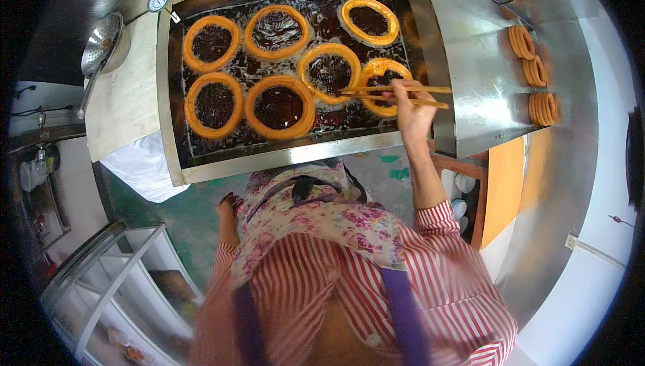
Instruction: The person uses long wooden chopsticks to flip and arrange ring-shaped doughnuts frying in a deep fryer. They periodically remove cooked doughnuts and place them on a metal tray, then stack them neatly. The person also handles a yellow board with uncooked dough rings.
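Observation:
My right hand (411, 111) is closed around a pair of long wooden chopsticks (430, 88), held over the right side of a rectangular steel fryer (295, 154) of dark, bubbling oil. The chopstick tips reach the right edge of a golden fried dough ring (304, 70) in the middle. Under the sticks floats another dough ring (386, 64), partly hidden by them and my hand. Several more rings float around, among them a paler dough ring (369, 39) at the far right. Low beside my floral apron (289, 211) hangs my left hand (229, 209), fingers loosely apart, with nothing seen in it.
A dial thermometer (158, 1) stands at the fryer's far left corner. A perforated metal skimmer (102, 43) rests on the left counter (127, 90). On the steel counter (477, 84) at right stand several stacked dough rings (541, 109). A glass-sided cabinet (127, 279) is at lower left.

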`<state>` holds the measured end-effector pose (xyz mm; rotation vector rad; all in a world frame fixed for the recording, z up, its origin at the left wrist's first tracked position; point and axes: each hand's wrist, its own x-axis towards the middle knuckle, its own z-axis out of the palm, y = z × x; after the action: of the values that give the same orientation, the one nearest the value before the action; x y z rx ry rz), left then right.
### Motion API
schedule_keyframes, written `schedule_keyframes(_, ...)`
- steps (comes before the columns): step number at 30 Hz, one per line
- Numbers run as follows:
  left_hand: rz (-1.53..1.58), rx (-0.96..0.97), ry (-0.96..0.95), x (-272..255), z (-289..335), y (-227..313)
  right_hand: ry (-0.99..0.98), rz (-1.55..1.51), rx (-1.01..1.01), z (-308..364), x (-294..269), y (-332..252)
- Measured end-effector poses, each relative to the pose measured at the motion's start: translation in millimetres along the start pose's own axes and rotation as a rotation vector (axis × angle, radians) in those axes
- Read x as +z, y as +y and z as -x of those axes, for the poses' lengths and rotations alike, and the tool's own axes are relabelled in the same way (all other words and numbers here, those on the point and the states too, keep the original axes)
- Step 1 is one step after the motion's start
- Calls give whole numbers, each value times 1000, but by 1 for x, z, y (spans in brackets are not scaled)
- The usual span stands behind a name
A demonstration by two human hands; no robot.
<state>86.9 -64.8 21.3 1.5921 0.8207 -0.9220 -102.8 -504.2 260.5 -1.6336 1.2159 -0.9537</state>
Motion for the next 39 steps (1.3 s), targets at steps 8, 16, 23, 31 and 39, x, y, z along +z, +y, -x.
schedule_keyframes(8, 59, 22, 3, -18, -6, -8, 49, 237, 88, 8, -88, -61)
schedule_keyframes(16, 160, 9, -85, -14, -21, -14, -324, 384, -158, 13, -69, 13)
schedule_keyframes(23, 296, 18, -232, -24, -41, -18, -264, 160, -144, 11, -46, 27)
schedule_keyframes(31, 178, -72, -139, -44, -57, -16, 10, 245, -255, 2, -27, -9)
schedule_keyframes(39, 178, -80, -95, -21, -38, -2, -137, 28, -309, -21, 26, -21)
